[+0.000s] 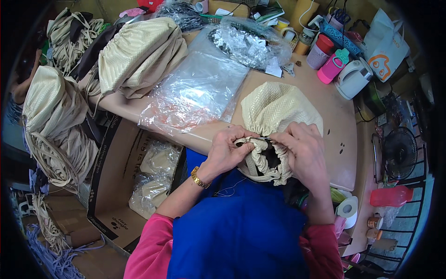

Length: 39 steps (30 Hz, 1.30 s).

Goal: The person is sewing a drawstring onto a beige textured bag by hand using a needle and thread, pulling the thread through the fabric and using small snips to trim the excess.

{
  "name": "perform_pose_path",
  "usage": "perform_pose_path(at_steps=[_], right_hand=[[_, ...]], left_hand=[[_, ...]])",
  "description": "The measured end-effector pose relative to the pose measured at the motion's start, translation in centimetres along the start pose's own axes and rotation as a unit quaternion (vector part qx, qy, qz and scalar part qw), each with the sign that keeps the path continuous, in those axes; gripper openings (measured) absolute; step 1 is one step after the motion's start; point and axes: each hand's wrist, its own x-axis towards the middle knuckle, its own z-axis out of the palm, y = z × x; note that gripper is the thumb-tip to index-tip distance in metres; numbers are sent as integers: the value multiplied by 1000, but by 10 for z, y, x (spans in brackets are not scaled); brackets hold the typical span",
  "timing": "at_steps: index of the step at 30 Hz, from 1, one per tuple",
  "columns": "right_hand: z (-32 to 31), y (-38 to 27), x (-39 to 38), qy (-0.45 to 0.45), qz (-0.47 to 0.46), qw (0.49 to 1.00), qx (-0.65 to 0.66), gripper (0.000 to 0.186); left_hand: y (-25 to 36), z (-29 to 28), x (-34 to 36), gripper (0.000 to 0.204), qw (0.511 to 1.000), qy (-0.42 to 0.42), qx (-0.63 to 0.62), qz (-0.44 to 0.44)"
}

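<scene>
A cream woven drawstring bag (pixel 281 107) lies on the tan table (pixel 339 153) in front of me, its gathered opening toward me and a dark inside showing through it. My left hand (pixel 230 149) pinches the gathered rim on the left side. My right hand (pixel 302 153) is closed at the rim's right side, fingertips on a thin metal tool (pixel 262 138) that lies across the rim between both hands; I cannot make out its exact kind. Loose pale threads hang below the bag over the blue cloth (pixel 237 237) on my lap.
Piled cream bags (pixel 134 56) and clear plastic sheets (pixel 190 88) are at the upper left. A cardboard box (pixel 116 200) with wrapped items stands left below the table edge. A kettle (pixel 353 76), bottles (pixel 332 67) and a fan (pixel 399 151) line the right. Another person's arm (pixel 25 88) shows far left.
</scene>
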Motion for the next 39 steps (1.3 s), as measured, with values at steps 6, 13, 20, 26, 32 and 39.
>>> perform_pose_path(at_steps=[6,13,20,26,32,39], right_hand=[[9,-5,2,20,119,975,184,16],[25,18,1,33,104,978,176,13],[19,14,2,-1,153,945,288,12],[32,27,2,16,111,964,240,8],[34,28,5,-13,137,945,297,3],[43,48,-3,-53,125,885,445,13]], left_hand=[[-2,-2,0,24,1000,5,-22,-19],[-5,-2,-1,23,1000,-8,-1,-17],[-6,-2,-1,22,998,-6,-39,-39],[-2,0,0,22,998,-10,-37,-43],[-10,-1,-3,21,999,-13,-32,-30],[-5,-4,-3,20,999,-34,-13,-19]])
